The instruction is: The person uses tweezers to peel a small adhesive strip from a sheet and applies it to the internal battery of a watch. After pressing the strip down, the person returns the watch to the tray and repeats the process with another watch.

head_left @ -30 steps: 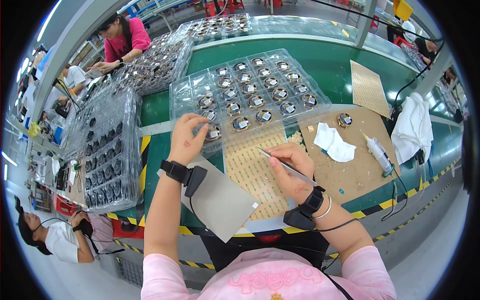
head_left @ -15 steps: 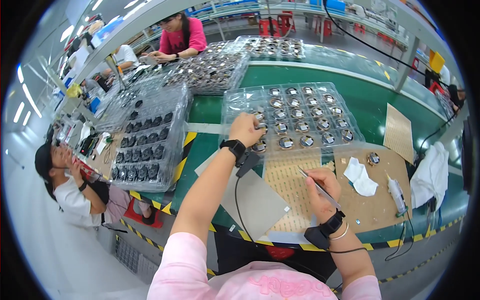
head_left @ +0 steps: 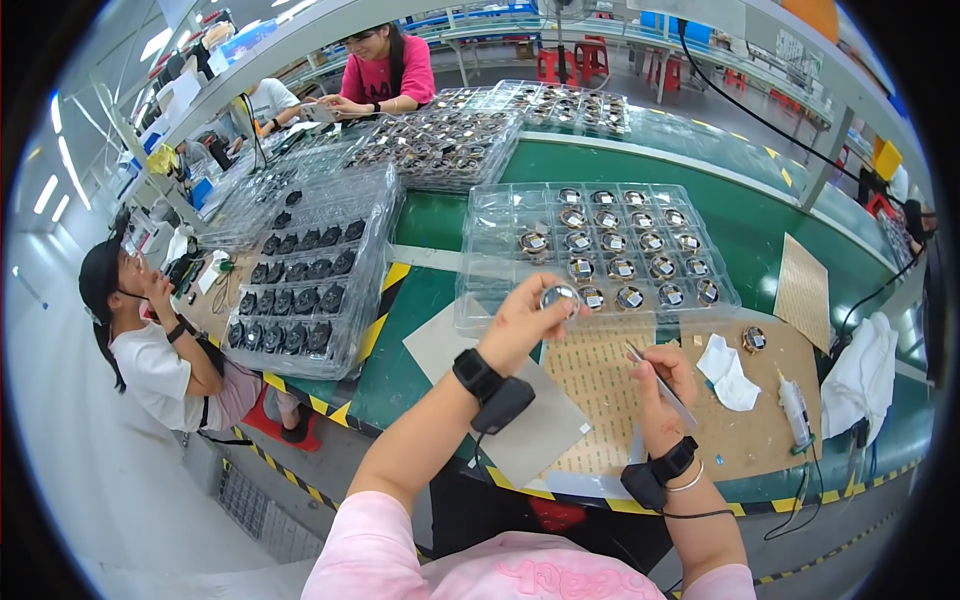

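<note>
Head view: small round part point(head_left: 560, 297) is pinched between thumb and fingers of left hand point(head_left: 522, 322), held by near edge of clear tray point(head_left: 490, 215), in which similar parts are kept. Slim metal tool point(head_left: 679, 404), perhaps tweezers, is gripped in right hand point(head_left: 662, 385) near tan patterned sheet point(head_left: 592, 400). Beside this sheet, grey sheet point(head_left: 545, 430) is laid. White cloth point(head_left: 728, 372) is placed on brown board point(head_left: 755, 435).

Bright, even light fills the frame, with tubes point(head_left: 75, 173) glowing at upper left; the central tray point(head_left: 488, 232) catches pale glints, and edges bow (fisheye-fashion) toward black corners.
</note>
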Demonstrator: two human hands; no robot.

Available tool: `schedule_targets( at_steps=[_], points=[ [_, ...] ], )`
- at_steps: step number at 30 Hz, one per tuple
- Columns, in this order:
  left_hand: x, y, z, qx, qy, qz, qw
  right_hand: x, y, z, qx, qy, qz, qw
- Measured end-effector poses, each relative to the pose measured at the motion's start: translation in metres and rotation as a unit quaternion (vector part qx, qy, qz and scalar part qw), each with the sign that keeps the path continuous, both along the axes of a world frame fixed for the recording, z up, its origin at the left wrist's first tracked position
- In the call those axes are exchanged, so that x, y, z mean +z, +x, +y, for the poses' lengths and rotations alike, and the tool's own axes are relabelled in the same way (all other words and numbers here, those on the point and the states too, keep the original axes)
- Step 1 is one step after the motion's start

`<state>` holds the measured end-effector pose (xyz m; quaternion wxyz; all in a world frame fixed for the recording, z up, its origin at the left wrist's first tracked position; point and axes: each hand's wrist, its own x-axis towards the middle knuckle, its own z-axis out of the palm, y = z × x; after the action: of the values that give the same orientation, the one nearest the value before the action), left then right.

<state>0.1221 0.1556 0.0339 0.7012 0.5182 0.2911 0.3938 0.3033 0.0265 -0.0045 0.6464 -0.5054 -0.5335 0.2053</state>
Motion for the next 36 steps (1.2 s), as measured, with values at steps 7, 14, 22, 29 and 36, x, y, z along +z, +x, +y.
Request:
schedule_targets(
  at_steps=[7,14,22,29,36],
  points=[
    [-0.027,-0.008,-0.013,-0.096,0.038,0.014,0.995,-0.002,-0.001,0.002,0.033,-0.037,0.082,0.995],
    [-0.028,-0.007,-0.020,-0.155,-0.015,-0.001,0.988,-0.008,0.003,0.007,0.062,-0.080,0.239,0.966],
    [-0.035,-0.007,-0.014,-0.121,-0.040,0.002,0.992,-0.002,0.012,0.006,0.118,-0.093,0.416,0.897],
    [-0.039,-0.010,-0.015,-0.151,-0.027,-0.002,0.988,-0.002,0.012,0.006,0.122,-0.098,0.423,0.893],
    [-0.036,-0.010,-0.013,-0.135,-0.035,-0.003,0.990,-0.002,0.011,0.009,0.130,-0.098,0.430,0.888]
  ],
)
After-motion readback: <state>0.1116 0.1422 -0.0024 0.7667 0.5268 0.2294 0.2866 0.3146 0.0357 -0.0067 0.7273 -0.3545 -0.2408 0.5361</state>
